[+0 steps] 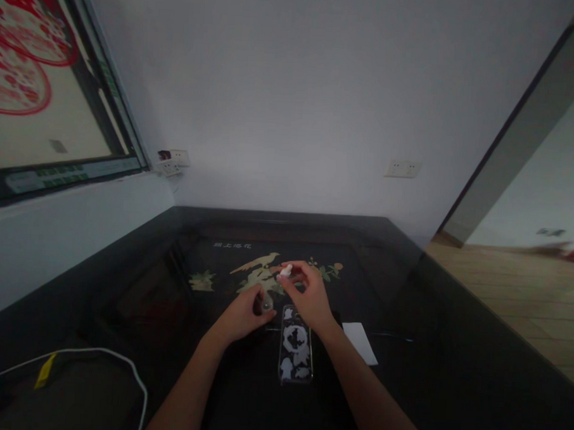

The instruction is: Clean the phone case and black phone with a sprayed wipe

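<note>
My left hand (pixel 247 311) is closed around a small clear rounded container (pixel 267 302), its fingers hiding part of it. To the right and slightly higher, my right hand (pixel 307 292) pinches a small white piece that looks like a cap (pixel 287 271) between thumb and fingers. The white piece and the clear container are apart. Below both hands lies a clear phone case (pixel 288 354) with pale cut-out shapes on it, one of them a ring. A white sheet of paper (pixel 360 342) rests beside my right forearm.
The black glossy table (pixel 120 341) carries a bird-and-flower picture (pixel 261 264). A white cable (pixel 114 353) with a yellow tag (pixel 45 370) curves at lower left. A wall socket (pixel 403 169) sits behind the table, and a window (pixel 68 104) stands at left.
</note>
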The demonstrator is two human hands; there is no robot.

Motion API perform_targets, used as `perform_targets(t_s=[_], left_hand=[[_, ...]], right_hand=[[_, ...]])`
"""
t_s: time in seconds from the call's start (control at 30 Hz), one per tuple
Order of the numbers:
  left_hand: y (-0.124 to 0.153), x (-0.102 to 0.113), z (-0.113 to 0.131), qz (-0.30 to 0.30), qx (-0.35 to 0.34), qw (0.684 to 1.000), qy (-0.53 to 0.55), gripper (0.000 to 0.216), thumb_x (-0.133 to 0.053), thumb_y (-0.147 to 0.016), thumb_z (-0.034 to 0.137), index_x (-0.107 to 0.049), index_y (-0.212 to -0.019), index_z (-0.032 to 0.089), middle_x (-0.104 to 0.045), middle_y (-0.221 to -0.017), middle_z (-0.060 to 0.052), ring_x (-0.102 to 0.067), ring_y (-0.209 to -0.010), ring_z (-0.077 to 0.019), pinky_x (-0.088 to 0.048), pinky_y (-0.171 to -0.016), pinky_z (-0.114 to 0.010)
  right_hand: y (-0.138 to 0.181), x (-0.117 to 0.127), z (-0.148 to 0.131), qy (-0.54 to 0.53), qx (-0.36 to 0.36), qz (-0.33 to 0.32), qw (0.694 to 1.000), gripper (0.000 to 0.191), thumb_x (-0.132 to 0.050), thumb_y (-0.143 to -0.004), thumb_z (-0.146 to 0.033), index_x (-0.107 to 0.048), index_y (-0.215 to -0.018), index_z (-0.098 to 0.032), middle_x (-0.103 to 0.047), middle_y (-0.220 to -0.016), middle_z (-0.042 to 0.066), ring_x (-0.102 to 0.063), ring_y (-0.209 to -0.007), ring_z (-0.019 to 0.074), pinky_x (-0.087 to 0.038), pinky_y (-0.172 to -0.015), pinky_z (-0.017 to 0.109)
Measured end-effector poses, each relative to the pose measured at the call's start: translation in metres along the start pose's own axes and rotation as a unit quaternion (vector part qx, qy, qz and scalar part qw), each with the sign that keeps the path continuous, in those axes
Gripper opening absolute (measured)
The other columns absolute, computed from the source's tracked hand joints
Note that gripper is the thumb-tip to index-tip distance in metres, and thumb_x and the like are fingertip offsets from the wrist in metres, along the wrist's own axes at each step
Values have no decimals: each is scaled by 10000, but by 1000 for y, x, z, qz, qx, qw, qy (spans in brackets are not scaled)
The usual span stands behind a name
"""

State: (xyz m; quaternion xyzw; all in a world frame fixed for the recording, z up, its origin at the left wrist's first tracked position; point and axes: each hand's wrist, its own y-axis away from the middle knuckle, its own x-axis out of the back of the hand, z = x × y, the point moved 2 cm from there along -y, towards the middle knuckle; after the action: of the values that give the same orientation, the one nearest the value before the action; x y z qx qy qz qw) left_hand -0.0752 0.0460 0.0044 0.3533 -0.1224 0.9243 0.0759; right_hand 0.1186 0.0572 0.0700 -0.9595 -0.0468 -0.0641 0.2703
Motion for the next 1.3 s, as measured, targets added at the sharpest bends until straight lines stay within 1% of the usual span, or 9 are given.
perform_targets(t_s=[0.1,0.3,0.47,0.57,0.6,0.77,0.9,1.1,1.3], left_hand=[[1,0,1,0,-8,1000,4,339,-757,-787,439,-558,-942,213,-616,-790,13,-578,-692,-170,-438,-652,-283],[3,12,3,44,-23,999,3,778,-866,-672,541,-515,-1283,212,-615,-1112,-74,-612,-947,-225,-503,-829,-344],[9,35,26,146,-85,985,19,448,-611,-945,449,-511,-1302,198,-590,-1022,-55,-581,-910,-196,-489,-816,-328],[21,35,66,252,-159,955,1,194,-584,-961,336,-566,-1093,195,-554,-856,-10,-546,-762,-165,-456,-724,-295],[25,28,83,251,-197,947,-14,99,-575,-959,293,-567,-985,198,-553,-820,-6,-536,-729,-158,-439,-697,-287],[33,-50,153,-17,-313,933,-176,63,-583,-933,257,-615,-904,212,-656,-880,-37,-601,-838,-190,-443,-773,-330],[30,-106,162,-148,-365,890,-231,258,-653,-915,396,-647,-1074,193,-692,-1066,-63,-628,-1015,-227,-452,-939,-373],[41,-139,153,-109,-324,916,-212,560,-504,-983,587,-582,-1320,146,-656,-1311,-106,-550,-1266,-260,-335,-1156,-411],[55,-148,150,-117,-284,932,-193,677,-448,-961,694,-581,-1339,148,-652,-1319,-112,-566,-1242,-267,-266,-1217,-469]], right_hand=[[0,20,-4,-55,-31,11,998,267,-732,-872,-387,-664,-1067,-217,-747,-1085,81,-718,-954,220,-594,-817,352],[16,74,5,-102,-76,9,992,315,-821,-791,-442,-717,-1002,-232,-752,-1024,62,-721,-943,220,-595,-871,360],[33,123,24,-57,-102,78,990,372,-786,-821,-527,-758,-1013,-210,-777,-994,103,-718,-886,243,-581,-731,331],[44,141,41,-36,-111,116,986,411,-765,-842,-547,-769,-1042,-188,-782,-965,122,-700,-842,243,-549,-670,316],[47,144,47,-41,-117,128,984,418,-764,-843,-549,-769,-1052,-187,-782,-970,121,-697,-841,241,-544,-668,314],[53,151,72,-80,-150,154,973,435,-756,-843,-562,-769,-1070,-192,-777,-974,105,-698,-837,228,-516,-635,290],[52,155,72,-81,-151,163,972,441,-749,-839,-573,-768,-1067,-195,-778,-983,102,-703,-860,233,-525,-649,293],[51,159,62,-22,-128,162,978,446,-720,-856,-587,-764,-1046,-186,-788,-936,105,-715,-829,232,-531,-659,301],[55,150,61,16,-124,101,987,419,-683,-885,-575,-765,-1024,-189,-799,-983,118,-743,-905,260,-558,-716,322]])
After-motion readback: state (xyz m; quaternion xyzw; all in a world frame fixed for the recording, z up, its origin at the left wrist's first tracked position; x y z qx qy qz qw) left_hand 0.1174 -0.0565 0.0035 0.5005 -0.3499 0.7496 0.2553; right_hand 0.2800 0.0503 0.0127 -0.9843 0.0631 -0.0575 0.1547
